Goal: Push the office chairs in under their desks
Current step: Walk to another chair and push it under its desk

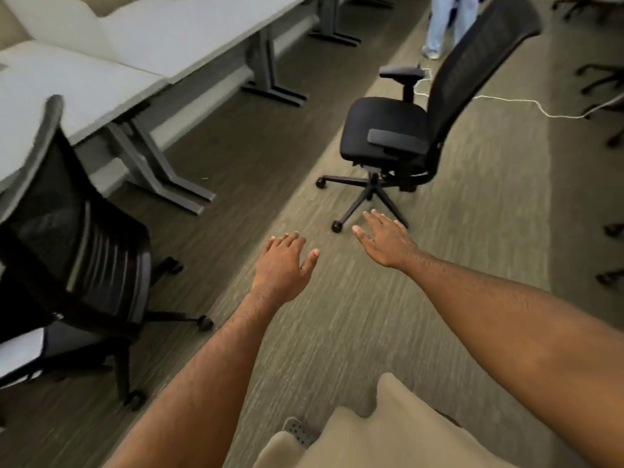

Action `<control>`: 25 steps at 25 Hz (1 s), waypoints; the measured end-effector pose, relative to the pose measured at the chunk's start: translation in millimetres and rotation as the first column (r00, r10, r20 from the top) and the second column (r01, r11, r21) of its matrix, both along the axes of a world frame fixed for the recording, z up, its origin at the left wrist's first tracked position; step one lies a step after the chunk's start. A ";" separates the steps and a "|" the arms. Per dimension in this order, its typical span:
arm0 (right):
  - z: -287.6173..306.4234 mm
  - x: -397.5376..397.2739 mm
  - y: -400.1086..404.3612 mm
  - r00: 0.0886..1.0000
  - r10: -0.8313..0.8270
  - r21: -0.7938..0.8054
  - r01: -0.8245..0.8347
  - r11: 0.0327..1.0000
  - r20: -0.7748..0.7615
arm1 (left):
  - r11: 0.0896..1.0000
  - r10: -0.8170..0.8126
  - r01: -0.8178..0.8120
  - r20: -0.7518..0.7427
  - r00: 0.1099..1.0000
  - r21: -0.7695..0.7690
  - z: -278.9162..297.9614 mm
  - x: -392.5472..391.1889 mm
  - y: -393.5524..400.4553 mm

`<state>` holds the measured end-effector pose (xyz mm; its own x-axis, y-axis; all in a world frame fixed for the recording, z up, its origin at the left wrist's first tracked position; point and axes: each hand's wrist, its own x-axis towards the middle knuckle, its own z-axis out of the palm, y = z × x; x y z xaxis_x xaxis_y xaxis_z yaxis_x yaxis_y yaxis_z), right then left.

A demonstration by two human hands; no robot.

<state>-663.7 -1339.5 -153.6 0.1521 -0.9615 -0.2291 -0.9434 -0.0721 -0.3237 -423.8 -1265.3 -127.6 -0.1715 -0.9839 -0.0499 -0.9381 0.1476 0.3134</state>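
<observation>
A black mesh-backed office chair stands out in the aisle, away from the row of light grey desks on the left, its seat facing them. A second black chair sits at the near left, close against a desk. My left hand and my right hand are both stretched forward over the carpet, fingers apart and holding nothing. The right hand hovers just short of the aisle chair's wheeled base; neither hand touches a chair.
Grey desk legs stand along the left. A white cable runs across the carpet behind the aisle chair. A person's legs in jeans are at the top. More chair bases line the right edge.
</observation>
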 end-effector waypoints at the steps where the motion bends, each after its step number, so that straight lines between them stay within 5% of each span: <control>1: 0.8 -18.7 0.1 1.000 -0.021 0.004 0.021 1.000 0.002 | 1.000 -0.024 0.024 0.002 1.000 0.013 -0.1 -17.3 -5.4; 15: 3.8 -338.5 -27.9 0.985 -0.171 0.020 0.172 0.985 -0.009 | 0.976 -0.213 0.212 0.009 0.977 0.055 2.4 -321.4 -110.6; 25: 4.4 -467.8 -98.6 0.956 -0.294 -0.031 0.294 0.955 0.002 | 0.946 -0.325 0.325 -0.023 0.945 -0.007 12.3 -459.0 -227.9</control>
<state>-1131.5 -1438.1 -149.1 -0.1393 -0.9701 -0.1987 -0.9251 0.1991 -0.3232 -882.8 -1493.2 -115.3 -0.4834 -0.8745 -0.0386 -0.8311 0.4447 0.3339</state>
